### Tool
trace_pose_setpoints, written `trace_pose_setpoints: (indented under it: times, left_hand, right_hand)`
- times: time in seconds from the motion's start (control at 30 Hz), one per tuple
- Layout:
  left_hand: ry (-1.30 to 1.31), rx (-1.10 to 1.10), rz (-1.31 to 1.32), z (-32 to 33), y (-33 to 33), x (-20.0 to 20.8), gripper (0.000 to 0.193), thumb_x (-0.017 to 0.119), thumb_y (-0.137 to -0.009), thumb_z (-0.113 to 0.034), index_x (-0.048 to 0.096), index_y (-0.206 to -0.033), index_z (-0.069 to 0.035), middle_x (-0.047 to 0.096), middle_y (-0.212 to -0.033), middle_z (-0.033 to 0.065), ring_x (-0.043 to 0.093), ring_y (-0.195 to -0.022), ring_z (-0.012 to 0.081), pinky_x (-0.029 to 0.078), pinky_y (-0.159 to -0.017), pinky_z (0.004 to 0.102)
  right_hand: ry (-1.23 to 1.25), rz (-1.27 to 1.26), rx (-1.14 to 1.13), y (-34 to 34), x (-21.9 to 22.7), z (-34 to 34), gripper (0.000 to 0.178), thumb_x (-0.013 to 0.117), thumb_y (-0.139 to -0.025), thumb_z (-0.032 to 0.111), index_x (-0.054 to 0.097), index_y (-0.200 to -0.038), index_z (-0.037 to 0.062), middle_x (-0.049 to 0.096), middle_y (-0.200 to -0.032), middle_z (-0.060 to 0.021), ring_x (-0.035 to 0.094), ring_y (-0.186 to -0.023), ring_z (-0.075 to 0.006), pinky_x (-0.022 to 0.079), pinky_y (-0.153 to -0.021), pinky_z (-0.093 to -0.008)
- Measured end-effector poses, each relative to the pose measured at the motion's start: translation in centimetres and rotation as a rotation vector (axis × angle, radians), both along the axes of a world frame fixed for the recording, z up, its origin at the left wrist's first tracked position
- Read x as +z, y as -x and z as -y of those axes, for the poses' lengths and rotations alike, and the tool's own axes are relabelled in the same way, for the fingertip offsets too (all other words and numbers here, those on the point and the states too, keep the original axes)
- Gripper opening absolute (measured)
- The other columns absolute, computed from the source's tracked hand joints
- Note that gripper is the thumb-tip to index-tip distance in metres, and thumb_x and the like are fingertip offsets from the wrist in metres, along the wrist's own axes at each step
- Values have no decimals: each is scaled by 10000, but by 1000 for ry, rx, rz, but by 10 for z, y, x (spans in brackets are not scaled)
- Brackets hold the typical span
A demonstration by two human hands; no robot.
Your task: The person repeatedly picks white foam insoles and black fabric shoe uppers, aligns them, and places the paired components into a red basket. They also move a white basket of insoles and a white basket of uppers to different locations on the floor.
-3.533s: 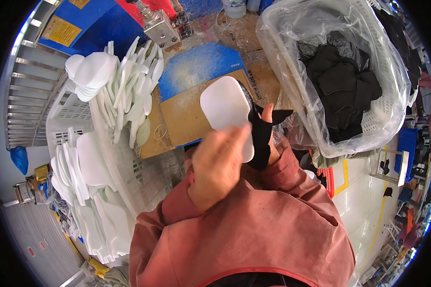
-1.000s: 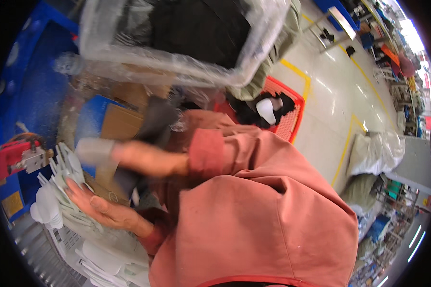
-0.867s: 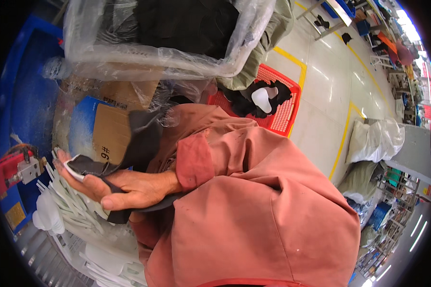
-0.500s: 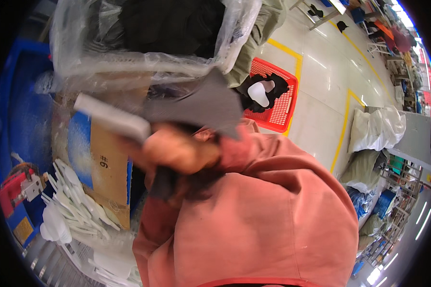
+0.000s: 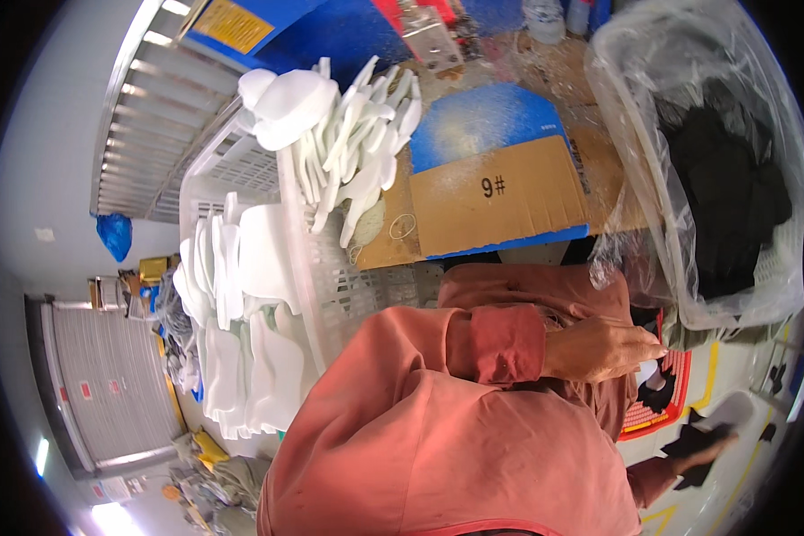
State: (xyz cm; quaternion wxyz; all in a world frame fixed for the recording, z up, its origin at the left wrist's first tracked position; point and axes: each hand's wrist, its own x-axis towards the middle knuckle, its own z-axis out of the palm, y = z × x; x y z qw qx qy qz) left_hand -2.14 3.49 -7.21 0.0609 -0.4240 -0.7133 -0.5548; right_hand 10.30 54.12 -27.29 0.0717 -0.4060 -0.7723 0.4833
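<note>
My left hand [image 5: 603,351] reaches across my body to the right, palm down, with its fingers stretched out and nothing visible in them. Beyond its fingertips is a red plastic basket [image 5: 679,380], holding black pieces and a white insole-shaped piece [image 5: 649,372]. Farther out, at the lower right, my right hand [image 5: 708,453] is closed on a black cloth piece [image 5: 688,440]. A pale, rounded shape [image 5: 735,409], blurred by motion, sticks out past this cloth; I cannot tell whether it is fixed to it.
Several white insole-shaped pieces [image 5: 366,134] are heaped on the workbench beside a cardboard sheet [image 5: 500,201]. More fill a white plastic crate [image 5: 299,277] at the left. A plastic-lined bin [image 5: 665,205] of black cloth [image 5: 728,188] stands at the right. A metal clamp-like device [image 5: 433,40] sits behind.
The view has swung to the left. My hands, earlier together with dark cloth and a long white piece, are now apart; the right one has moved out to the right with the black cloth.
</note>
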Motion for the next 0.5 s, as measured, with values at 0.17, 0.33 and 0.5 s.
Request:
trace_pose_setpoints:
  times: [0.17, 0.33, 0.5]
  left_hand:
    - [-4, 127, 173, 39, -5, 5, 422, 673, -949, -82, 592, -1356, -10, 651, -1220, 174, 652, -1084, 354, 547, -908, 389]
    - [-12, 203, 432, 65, -7, 10, 432, 668, -961, -76, 575, -1379, -15, 653, -1232, 176, 654, -1090, 359, 533, -927, 390]
    - [-74, 307, 372, 76, -7, 5, 416, 671, -963, -72, 584, -1367, -21, 660, -1242, 174, 669, -1087, 334, 539, -939, 373]
  right_hand:
    - [462, 73, -269, -27, -71, 18, 608, 660, -975, 451, 547, -1433, 68, 619, -1329, -87, 563, -1248, -269, 405, -1065, -406]
    - [631, 51, 9, -7, -87, 73, 548, 656, -978, 432, 563, -1414, 113, 639, -1291, -60, 580, -1210, -225, 414, -1047, -381]
    - [593, -9, 376, 12, -89, 115, 379, 616, -1017, 221, 591, -1336, 17, 675, -1246, -103, 644, -1121, -222, 523, -970, -420]
